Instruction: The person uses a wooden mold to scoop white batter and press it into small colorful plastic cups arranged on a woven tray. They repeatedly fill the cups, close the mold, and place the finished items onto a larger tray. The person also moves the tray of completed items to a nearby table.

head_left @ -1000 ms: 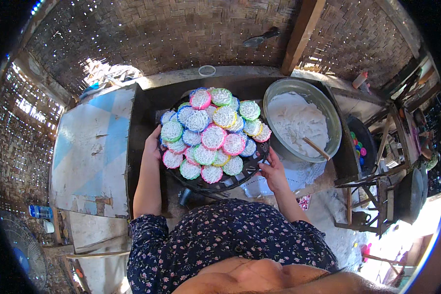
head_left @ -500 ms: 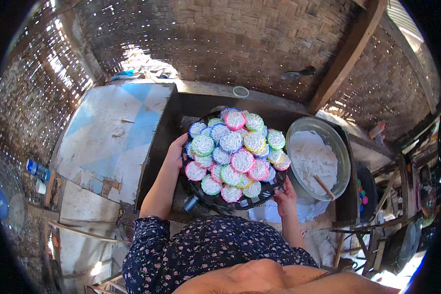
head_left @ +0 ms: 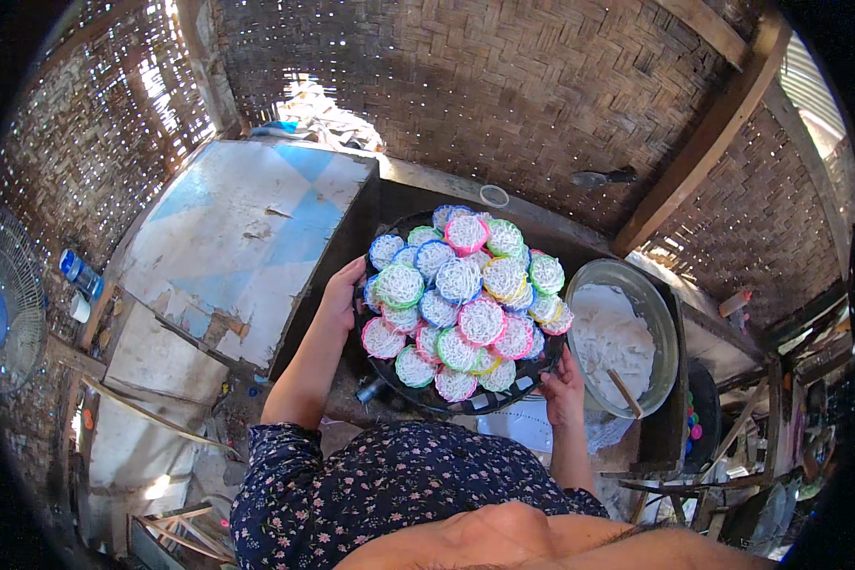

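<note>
Between my two hands I hold a round black tray (head_left: 534, 374) above a dark trough-like bench. Piled on it are several white, stringy, noodle-like rounds (head_left: 458, 281) with pink, blue, green and yellow rims. My left hand (head_left: 344, 293) is wrapped round the tray's left side, its fingers partly hidden under the edge. At the lower right edge, my right hand (head_left: 564, 388) grips the tray with the thumb near the top. The tray's underside is hidden.
Right of the tray stands a large basin (head_left: 669, 332) with a white, paste-like mass (head_left: 610, 328) and a wooden stick (head_left: 624, 391). A worn white-and-blue board (head_left: 247, 237) lies to the left. A fan (head_left: 9, 313) and a blue bottle (head_left: 83, 275) are at far left. Woven walls surround the bench.
The view has shifted, so the walls, board and basin appear farther right. The loaded tray looks slightly larger, and both my hands keep their grip on it.
</note>
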Demonstrator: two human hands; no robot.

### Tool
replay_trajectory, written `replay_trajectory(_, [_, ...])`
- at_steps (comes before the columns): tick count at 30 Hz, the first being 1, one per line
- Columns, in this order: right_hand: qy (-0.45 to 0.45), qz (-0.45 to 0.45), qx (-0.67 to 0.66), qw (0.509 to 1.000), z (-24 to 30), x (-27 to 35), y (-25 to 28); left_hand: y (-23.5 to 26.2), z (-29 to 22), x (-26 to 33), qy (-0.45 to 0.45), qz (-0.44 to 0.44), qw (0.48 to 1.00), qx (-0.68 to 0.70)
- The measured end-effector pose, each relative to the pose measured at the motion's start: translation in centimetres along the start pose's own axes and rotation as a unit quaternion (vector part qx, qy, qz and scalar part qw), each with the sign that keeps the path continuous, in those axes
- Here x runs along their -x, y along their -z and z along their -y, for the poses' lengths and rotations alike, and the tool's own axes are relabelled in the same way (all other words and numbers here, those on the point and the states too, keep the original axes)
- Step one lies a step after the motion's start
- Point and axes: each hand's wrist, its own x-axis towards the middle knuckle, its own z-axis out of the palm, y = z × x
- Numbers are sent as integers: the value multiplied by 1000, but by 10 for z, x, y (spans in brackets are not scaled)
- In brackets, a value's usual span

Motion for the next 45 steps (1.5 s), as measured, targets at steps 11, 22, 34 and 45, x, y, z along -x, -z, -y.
replay_trajectory(11, [-32, 173, 16, 984, 32, -55, -75, 37, -73, 62, -115, -121, 984, 68])
replay_trajectory(22, [-119, 355, 56, 926, -30, -104, -225, 199, -131, 146, -232, -190, 952, 62])
replay_trajectory(34, [-171, 443, 71, 877, -97, -139, -321, 273, -143, 176, -286, -303, 898, 142])
replay_trajectory(45, [-206, 420, 128, 875, -90, -147, -326, 284, -138, 166, -255, -317, 897, 173])
